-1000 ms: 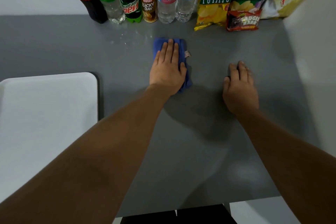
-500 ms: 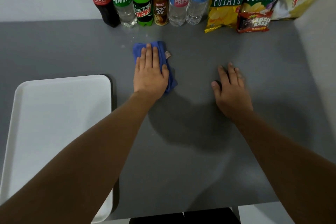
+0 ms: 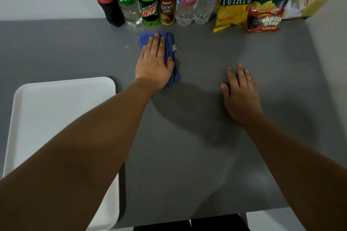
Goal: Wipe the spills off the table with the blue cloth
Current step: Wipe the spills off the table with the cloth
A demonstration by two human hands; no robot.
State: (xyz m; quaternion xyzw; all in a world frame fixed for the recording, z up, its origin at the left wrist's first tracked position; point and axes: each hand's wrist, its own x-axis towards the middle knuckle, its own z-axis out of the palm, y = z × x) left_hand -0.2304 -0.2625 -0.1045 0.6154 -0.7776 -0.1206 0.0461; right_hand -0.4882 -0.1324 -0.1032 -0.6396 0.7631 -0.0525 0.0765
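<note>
A folded blue cloth (image 3: 171, 43) with a small white tag lies on the grey table (image 3: 206, 155), just in front of the row of bottles. My left hand (image 3: 155, 63) lies flat on the cloth with fingers extended, pressing it onto the table. A few pale droplets of spill (image 3: 127, 46) sit on the table just left of the cloth. My right hand (image 3: 240, 92) rests palm down on the bare table to the right, fingers apart, holding nothing.
Several drink bottles (image 3: 148, 2) stand along the back wall, with snack bags (image 3: 236, 3) to their right and a small red packet (image 3: 264, 21) in front. A white tray (image 3: 56, 118) lies at the near left. A wall bounds the right side.
My left hand has slid the cloth to the left and then farther toward the bottles. The right hand has stayed about where it was.
</note>
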